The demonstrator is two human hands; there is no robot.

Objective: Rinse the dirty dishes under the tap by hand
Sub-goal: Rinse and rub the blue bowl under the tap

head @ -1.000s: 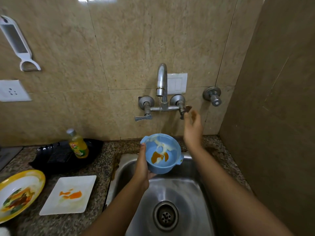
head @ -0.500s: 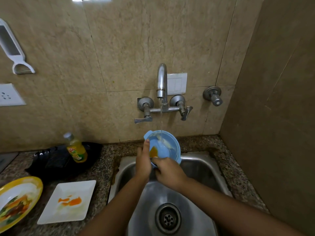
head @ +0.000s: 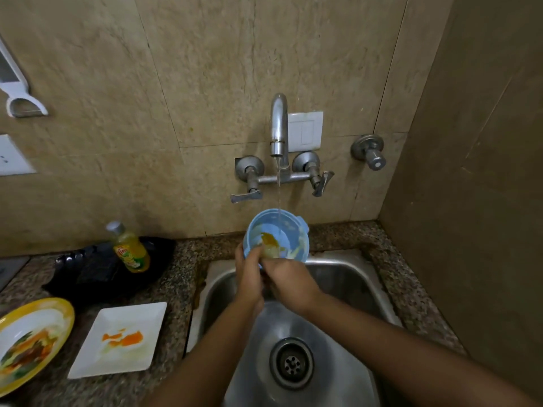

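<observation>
A blue plastic bowl (head: 286, 230) with orange and white smears is held tilted over the steel sink (head: 349, 274), under a thin stream from the wall tap (head: 278, 127). My left hand (head: 249, 277) grips the bowl's near left rim, thumb inside. My right hand (head: 289, 282) is at the bowl's near edge, its fingers reaching into the bowl and hidden from here. On the counter to the left lie a white square plate (head: 117, 342) with orange stains and a yellow-rimmed plate (head: 29, 339) with food remains.
A yellow dish-soap bottle (head: 130, 249) stands on a black tray (head: 97, 274) at the back of the granite counter (head: 182, 259). The sink drain (head: 291, 362) lies below my arms. A second valve (head: 369, 151) juts from the wall at the right, close to the brown side wall.
My right hand left the tap's right handle and came down to the bowl's near edge. The bowl rose slightly and now sits under the running stream.
</observation>
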